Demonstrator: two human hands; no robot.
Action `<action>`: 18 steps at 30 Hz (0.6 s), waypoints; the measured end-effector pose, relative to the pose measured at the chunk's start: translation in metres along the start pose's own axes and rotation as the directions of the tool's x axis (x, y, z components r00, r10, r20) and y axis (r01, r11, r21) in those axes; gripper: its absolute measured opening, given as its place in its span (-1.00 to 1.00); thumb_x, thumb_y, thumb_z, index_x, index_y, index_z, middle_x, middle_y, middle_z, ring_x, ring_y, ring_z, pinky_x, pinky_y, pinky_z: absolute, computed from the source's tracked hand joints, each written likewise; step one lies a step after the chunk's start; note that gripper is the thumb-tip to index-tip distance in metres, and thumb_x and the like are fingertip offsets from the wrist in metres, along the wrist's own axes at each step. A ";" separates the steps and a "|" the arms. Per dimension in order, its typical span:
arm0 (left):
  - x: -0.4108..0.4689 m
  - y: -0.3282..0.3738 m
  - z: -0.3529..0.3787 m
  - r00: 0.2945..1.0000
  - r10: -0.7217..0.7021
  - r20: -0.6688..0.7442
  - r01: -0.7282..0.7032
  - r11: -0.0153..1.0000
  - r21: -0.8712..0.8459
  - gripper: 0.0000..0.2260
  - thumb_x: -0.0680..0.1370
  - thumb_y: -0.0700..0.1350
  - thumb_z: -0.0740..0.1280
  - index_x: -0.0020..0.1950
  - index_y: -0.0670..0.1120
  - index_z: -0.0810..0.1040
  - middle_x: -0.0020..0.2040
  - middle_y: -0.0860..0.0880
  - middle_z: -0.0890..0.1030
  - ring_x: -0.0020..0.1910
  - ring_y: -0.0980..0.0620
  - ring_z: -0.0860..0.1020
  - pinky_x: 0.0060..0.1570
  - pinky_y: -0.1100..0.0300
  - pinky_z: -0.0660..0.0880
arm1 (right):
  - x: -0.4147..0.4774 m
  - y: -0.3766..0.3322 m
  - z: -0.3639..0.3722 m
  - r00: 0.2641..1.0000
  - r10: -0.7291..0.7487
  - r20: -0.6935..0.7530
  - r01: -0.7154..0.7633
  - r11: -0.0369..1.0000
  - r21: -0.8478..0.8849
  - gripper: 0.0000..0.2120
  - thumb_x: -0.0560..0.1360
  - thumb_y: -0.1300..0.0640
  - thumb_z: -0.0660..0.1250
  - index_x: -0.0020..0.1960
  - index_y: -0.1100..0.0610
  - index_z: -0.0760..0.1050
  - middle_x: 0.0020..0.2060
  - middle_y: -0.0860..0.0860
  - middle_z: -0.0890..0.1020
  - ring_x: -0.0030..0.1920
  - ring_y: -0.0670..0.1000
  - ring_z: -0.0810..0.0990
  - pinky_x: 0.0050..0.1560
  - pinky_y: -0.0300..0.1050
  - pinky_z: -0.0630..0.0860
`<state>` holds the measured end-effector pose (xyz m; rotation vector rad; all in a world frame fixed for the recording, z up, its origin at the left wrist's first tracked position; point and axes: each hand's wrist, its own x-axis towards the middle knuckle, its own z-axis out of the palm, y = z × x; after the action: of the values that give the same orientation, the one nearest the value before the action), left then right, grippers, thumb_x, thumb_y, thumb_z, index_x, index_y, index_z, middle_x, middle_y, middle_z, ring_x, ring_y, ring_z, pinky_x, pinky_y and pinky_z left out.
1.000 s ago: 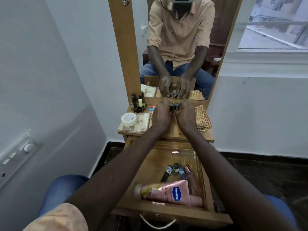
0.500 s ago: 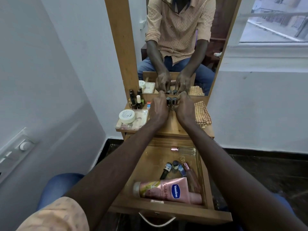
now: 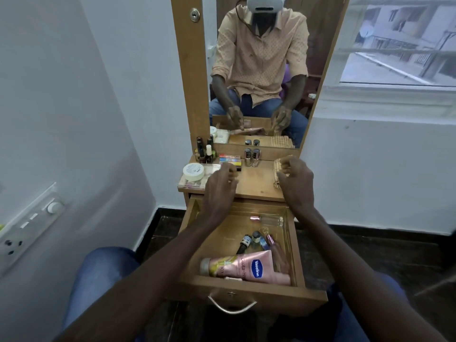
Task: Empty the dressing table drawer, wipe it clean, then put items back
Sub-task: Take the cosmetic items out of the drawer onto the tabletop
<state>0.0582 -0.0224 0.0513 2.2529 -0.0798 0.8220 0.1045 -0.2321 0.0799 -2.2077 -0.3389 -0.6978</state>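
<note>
Head view: the open drawer (image 3: 243,287) juts out below the desk (image 3: 256,183) top, and everything is easiest placed from it. Up and to the left of the drawer, on the desk's left corner, a round white jar (image 3: 193,171) sits on a clear flat case (image 3: 190,185), with a cluster of small nail polish bottles (image 3: 204,150) behind it against the mirror frame. The left hand (image 3: 219,187) hovers above the drawer's back left corner, fingers loosely curled, holding nothing. Just past it, a colourful little box (image 3: 230,159) lies on the desk, and beside that two small silver-capped bottles (image 3: 252,157) stand upright at the foot of the mirror (image 3: 259,70). The right hand (image 3: 294,182) hangs above the drawer's back right corner, fingers spread and bent, also empty, partly over a folded checked cloth (image 3: 278,172). Inside the drawer, a pink Vaseline tube (image 3: 246,267) lies across the front, a few small bottles (image 3: 256,240) rest behind it near the middle, and a clear rose-capped vial (image 3: 267,219) lies near the back wall.
</note>
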 end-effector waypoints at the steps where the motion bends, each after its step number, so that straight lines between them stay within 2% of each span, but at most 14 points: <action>1: -0.014 -0.001 -0.002 1.000 0.010 0.024 -0.010 1.000 0.000 -0.78 0.58 -0.23 0.41 0.12 0.01 0.47 -0.01 0.07 0.62 -0.05 0.17 0.60 -0.15 0.27 0.59 | -0.013 -0.002 -0.005 1.000 -0.025 0.004 0.025 1.000 -0.010 -0.79 0.53 0.34 0.42 0.15 0.18 0.58 0.06 0.10 0.63 -0.02 0.00 0.60 0.01 -0.10 0.59; 3: -0.038 -0.005 -0.004 0.994 -0.006 0.107 0.006 1.000 -0.002 -0.79 0.57 -0.22 0.44 0.09 0.03 0.50 -0.03 0.12 0.62 -0.05 0.23 0.59 -0.12 0.32 0.57 | -0.040 0.000 -0.011 0.996 -0.086 0.022 0.087 0.996 -0.036 -0.84 0.56 0.31 0.41 0.12 0.18 0.59 0.03 0.07 0.64 -0.04 -0.02 0.59 -0.04 -0.14 0.57; 5: -0.056 -0.015 0.000 0.966 -0.046 0.254 0.049 0.999 -0.006 -0.81 0.56 -0.20 0.45 0.03 0.05 0.53 -0.07 0.13 0.63 -0.06 0.23 0.60 -0.09 0.22 0.61 | -0.065 0.008 -0.010 0.988 -0.118 0.103 0.124 0.990 -0.060 -0.88 0.58 0.29 0.39 0.08 0.14 0.59 -0.02 0.02 0.63 -0.11 -0.05 0.58 -0.13 -0.18 0.55; 8: -0.070 -0.023 0.004 0.864 -0.124 0.488 0.116 0.992 0.047 -0.79 0.52 -0.20 0.48 -0.03 0.11 0.57 -0.09 0.12 0.64 -0.09 0.21 0.61 -0.05 0.02 0.65 | -0.087 0.022 -0.006 0.943 -0.104 0.318 0.152 0.979 -0.132 -0.88 0.59 0.27 0.37 0.03 0.08 0.59 -0.08 0.00 0.65 -0.18 -0.10 0.55 -0.20 -0.26 0.47; 10: -0.074 -0.016 0.007 0.778 -0.227 0.586 0.175 0.974 0.144 -0.81 0.54 -0.15 0.46 0.00 0.14 0.55 -0.06 0.14 0.61 -0.10 0.21 0.58 -0.08 0.10 0.62 | -0.090 0.026 -0.004 0.872 -0.062 0.486 0.163 0.972 -0.169 -0.85 0.58 0.28 0.39 0.07 0.08 0.64 -0.03 0.02 0.70 -0.14 -0.12 0.59 -0.16 -0.35 0.45; 12: -0.076 -0.009 0.012 0.676 -0.331 0.659 0.253 0.943 0.214 -0.84 0.57 -0.09 0.44 0.11 0.08 0.55 0.01 0.09 0.62 -0.08 0.16 0.56 -0.16 0.19 0.50 | -0.090 0.027 0.000 0.781 -0.008 0.624 0.174 0.963 -0.205 -0.77 0.57 0.30 0.42 0.18 0.08 0.65 0.10 0.02 0.70 0.01 -0.08 0.66 -0.04 -0.30 0.55; 15: -0.077 -0.003 0.019 0.532 -0.403 0.745 0.201 0.914 0.351 -0.67 0.56 0.00 0.44 0.26 -0.06 0.51 0.17 -0.06 0.63 -0.02 0.04 0.55 -0.22 0.16 0.40 | -0.087 0.021 0.006 0.674 0.056 0.736 0.176 0.956 -0.233 -0.64 0.55 0.28 0.44 0.32 0.07 0.60 0.25 0.02 0.65 0.19 -0.02 0.64 0.09 -0.23 0.57; 18: -0.083 -0.001 0.021 0.524 -0.420 0.740 0.170 0.904 0.393 -0.62 0.58 0.01 0.43 0.30 -0.14 0.49 0.20 -0.13 0.62 -0.01 -0.02 0.55 -0.17 0.14 0.42 | -0.084 0.019 0.014 0.552 0.059 0.832 0.173 0.968 -0.183 -0.50 0.50 0.27 0.47 0.43 0.12 0.52 0.29 0.02 0.61 0.27 0.03 0.61 0.11 -0.20 0.55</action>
<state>0.0039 -0.0500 -0.0085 2.6235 0.0036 -0.5000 0.0497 -0.2360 0.0120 -2.6570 -0.8429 0.4035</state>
